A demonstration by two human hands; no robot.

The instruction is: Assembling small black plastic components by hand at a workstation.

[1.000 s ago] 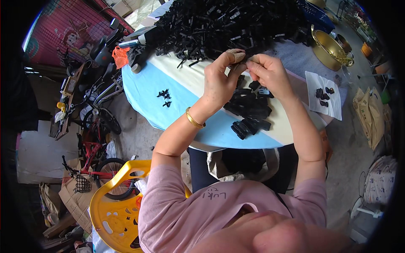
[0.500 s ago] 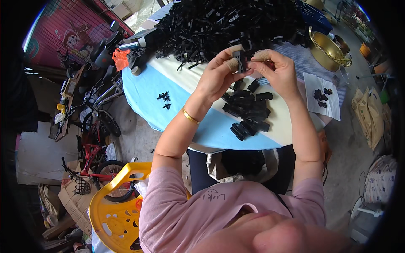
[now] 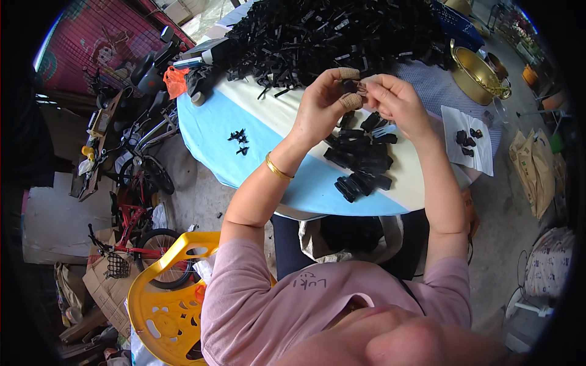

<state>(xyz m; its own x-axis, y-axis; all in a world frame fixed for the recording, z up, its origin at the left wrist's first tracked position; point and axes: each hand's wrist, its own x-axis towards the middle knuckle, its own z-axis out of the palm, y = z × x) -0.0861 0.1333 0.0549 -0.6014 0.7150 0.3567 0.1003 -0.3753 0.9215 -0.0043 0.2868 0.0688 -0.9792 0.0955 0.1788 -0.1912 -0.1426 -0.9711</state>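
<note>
Over the table, my left hand [image 3: 322,105] pinches a small black plastic piece [image 3: 349,86] between thumb and fingers. Tan coverings wrap its fingertips. My right hand [image 3: 397,104] is closed just beside that piece, fingertips pressed together at its right side. A tiny pinkish sliver shows there, too small to name. Below the hands, many similar black plastic pieces [image 3: 360,155] lie grouped on the blue and cream tablecloth [image 3: 293,186]. A large heap of black parts [image 3: 329,39] covers the far side of the table.
Several tiny black bits [image 3: 238,140] lie at the left. To the right, a white sheet [image 3: 455,122] carries dark fragments, near a brass-coloured pot [image 3: 473,85] and blue crate [image 3: 458,27]. An orange bag [image 3: 176,82] sits far left. A yellow chair [image 3: 162,323] stands at my left.
My left hand has turned the black piece, so less of its length shows. The left fingers have spread wider around it, and my right fingers have shifted slightly against its side.
</note>
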